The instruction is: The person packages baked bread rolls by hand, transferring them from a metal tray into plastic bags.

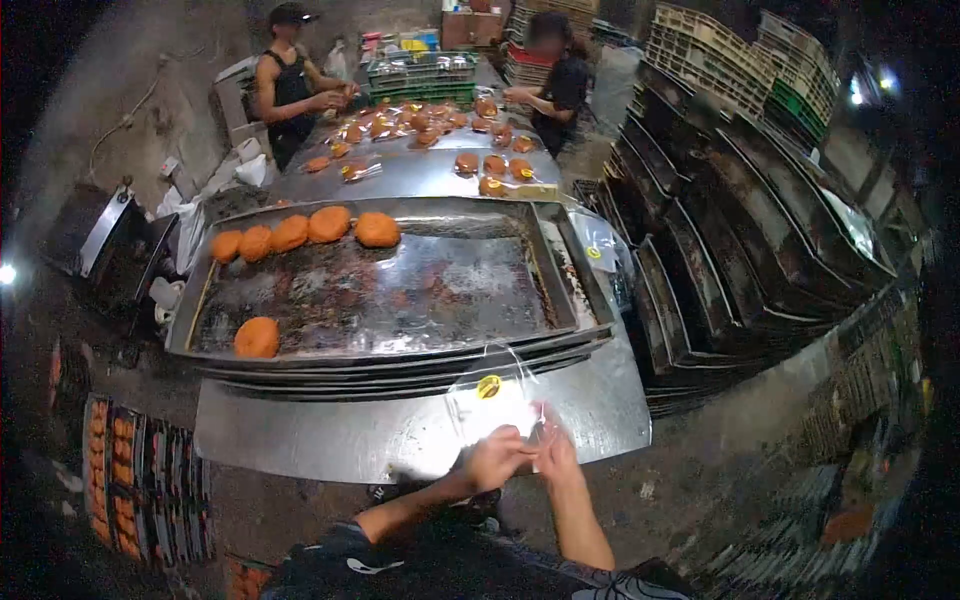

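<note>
Both hands are close together over the front edge of the metal table (300, 425). My left hand (497, 458) has its fingers closed on the lower edge of a clear plastic bag (468, 405) with a yellow round label. My right hand (556, 448) is closed beside it, its fingertips at the bag's right side; what it pinches is too small to make out. Beyond them lies a stack of dark baking trays (380, 352). On the top tray, several orange-brown buns (377, 230) line the back left, and one bun (257, 338) sits at the front left.
Bagged buns (425, 125) cover the table's far part, before green crates (420, 75). Two people (290, 85) stand at its far sides. Large dark trays (740, 220) are stacked at the right, below plastic crates (710, 45). Trays of buns (125, 470) stand low at the left.
</note>
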